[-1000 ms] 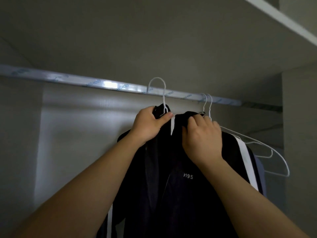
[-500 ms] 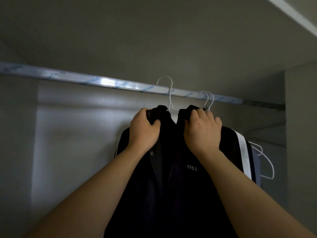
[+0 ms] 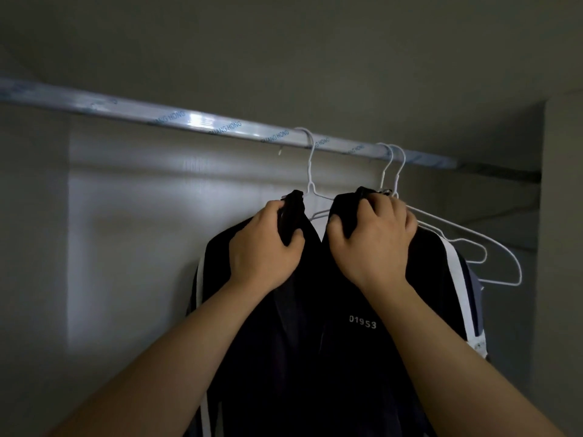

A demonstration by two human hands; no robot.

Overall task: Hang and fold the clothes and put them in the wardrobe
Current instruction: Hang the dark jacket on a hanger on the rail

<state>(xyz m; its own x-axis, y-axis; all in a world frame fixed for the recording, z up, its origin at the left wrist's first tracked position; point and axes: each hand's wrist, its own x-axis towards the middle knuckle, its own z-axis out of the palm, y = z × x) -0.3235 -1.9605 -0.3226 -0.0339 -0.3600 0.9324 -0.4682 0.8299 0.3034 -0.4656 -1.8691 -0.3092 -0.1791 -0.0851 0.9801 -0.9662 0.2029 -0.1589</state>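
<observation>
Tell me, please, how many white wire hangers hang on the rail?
3. One hanger holds the black jacket; two more hangers hang close together just to its right on the rail. The jacket may hide others.

Your left hand (image 3: 265, 247) quit the hanger (image 3: 310, 171) neck and now grips the jacket (image 3: 347, 357) collar. With your right hand (image 3: 372, 244), collar halves drawn apart, wire showing between.

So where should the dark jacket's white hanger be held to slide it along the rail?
I'd pinch the white hanger at its bare neck, just under the hook and above the collar of the dark jacket, coming from the front and below. That straight wire shows clear between the left hand and the right hand; its shoulders lie mostly under fabric.
</observation>
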